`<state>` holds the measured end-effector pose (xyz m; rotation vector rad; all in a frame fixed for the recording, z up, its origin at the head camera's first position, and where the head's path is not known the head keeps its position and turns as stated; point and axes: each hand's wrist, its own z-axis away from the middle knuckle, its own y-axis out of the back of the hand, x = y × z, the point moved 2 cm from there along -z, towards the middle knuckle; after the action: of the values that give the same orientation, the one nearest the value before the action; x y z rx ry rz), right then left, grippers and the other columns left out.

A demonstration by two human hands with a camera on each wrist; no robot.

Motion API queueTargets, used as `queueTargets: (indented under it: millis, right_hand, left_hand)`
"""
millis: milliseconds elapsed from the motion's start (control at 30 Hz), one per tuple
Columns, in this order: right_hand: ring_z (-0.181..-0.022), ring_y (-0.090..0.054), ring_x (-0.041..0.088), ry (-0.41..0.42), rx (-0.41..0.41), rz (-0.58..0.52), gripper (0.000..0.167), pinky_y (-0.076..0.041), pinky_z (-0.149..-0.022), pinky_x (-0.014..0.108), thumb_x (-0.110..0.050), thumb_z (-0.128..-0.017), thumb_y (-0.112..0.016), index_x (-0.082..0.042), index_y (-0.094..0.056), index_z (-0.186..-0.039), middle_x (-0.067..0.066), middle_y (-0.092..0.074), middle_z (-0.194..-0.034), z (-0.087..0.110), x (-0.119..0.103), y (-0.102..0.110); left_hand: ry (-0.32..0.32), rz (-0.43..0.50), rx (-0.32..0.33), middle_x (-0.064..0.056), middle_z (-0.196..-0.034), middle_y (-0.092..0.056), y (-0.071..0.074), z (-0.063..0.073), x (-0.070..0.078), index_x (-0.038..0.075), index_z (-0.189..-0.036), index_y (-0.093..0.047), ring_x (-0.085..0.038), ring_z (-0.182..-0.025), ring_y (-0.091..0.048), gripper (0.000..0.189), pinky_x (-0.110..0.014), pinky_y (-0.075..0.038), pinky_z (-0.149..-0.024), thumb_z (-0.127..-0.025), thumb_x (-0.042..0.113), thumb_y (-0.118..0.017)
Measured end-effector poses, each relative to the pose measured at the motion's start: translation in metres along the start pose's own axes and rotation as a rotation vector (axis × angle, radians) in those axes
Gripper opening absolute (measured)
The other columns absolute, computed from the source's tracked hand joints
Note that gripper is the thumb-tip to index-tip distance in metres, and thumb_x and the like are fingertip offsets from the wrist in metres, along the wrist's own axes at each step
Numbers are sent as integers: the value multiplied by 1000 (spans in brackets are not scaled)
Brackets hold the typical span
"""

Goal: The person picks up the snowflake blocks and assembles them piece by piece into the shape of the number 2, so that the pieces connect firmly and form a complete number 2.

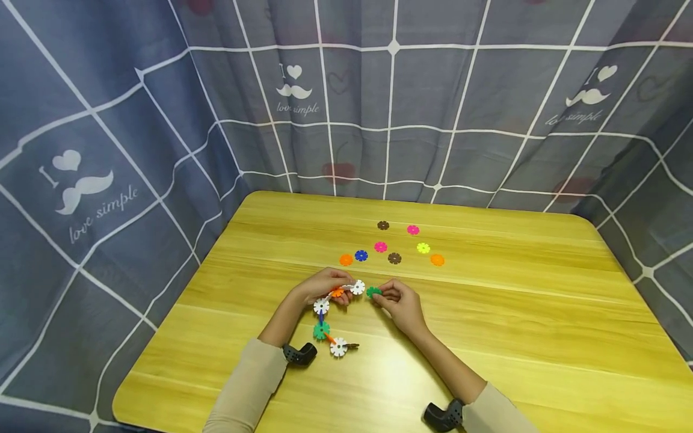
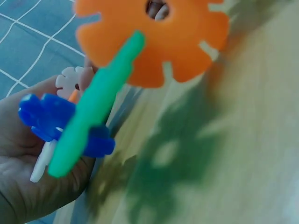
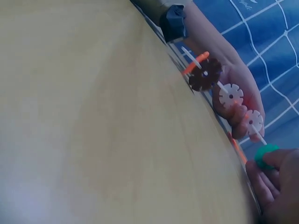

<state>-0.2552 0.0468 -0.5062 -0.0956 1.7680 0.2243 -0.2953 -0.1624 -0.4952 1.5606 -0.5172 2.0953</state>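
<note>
My left hand grips the upper end of a curved chain of slotted snowflake discs. An orange disc shows by the fingers, and a white disc sticks out past the fingertips. The chain hangs down through a white disc, a blue disc seen edge-on, a green disc and a lower white disc to a brown one. Between thumb and fingers my right hand pinches a single green disc, close to the chain's white end. The head view shows a small gap between them.
Farther back on the wooden table lie several loose discs, including a blue disc, a yellow disc, a pink disc and a brown disc. A grey checked curtain hangs behind the table.
</note>
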Motion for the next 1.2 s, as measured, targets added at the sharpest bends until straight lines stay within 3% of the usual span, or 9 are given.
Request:
queueTargets:
  millis: [167, 367, 567, 933, 1200]
  right_hand:
    - [-74, -67, 29, 27, 10, 25, 11, -54, -66, 28, 3, -79, -69, 4, -62, -87, 15, -67, -81, 3, 3, -2]
    - [-77, -64, 39, 63, 10, 11, 11, -54, -68, 34, 7, -80, -66, 11, -60, -89, 23, -65, -84, 8, -18, -1]
    - [-81, -63, 40, 113, 12, 58, 12, -53, -74, 32, 8, -82, -63, 11, -63, -94, 24, -64, -90, 10, -29, -1]
    - [-83, -60, 42, 182, -106, 65, 13, -52, -73, 26, 5, -87, -58, 7, -65, -98, 18, -65, -94, 7, -27, 1]
    - [-84, -57, 43, 186, -157, 66, 13, -51, -74, 30, 4, -89, -55, 7, -64, -99, 19, -63, -95, 8, -28, 0]
  left_hand:
    - [-26, 2, -6, -14, -77, -62, -3, 0, 1, -10, -106, -58, -18, -63, -62, 28, -29, -54, -61, -96, 14, -50]
    - [-23, 0, -28, -14, -77, -62, -4, 0, 1, -10, -107, -59, -19, -63, -62, 27, -29, -54, -61, -96, 13, -50]
    - [-20, -48, -66, -14, -79, -63, -6, 1, 3, -9, -106, -60, -18, -63, -62, 26, -30, -54, -63, -95, 13, -52]
    - [-5, -116, -138, -15, -82, -63, -7, 4, 7, -7, -97, -66, -21, -64, -64, 22, -36, -55, -66, -93, 13, -56]
    - [5, -149, -157, -13, -85, -63, -5, 6, 9, -7, -96, -66, -19, -63, -64, 22, -34, -55, -66, -93, 12, -56]
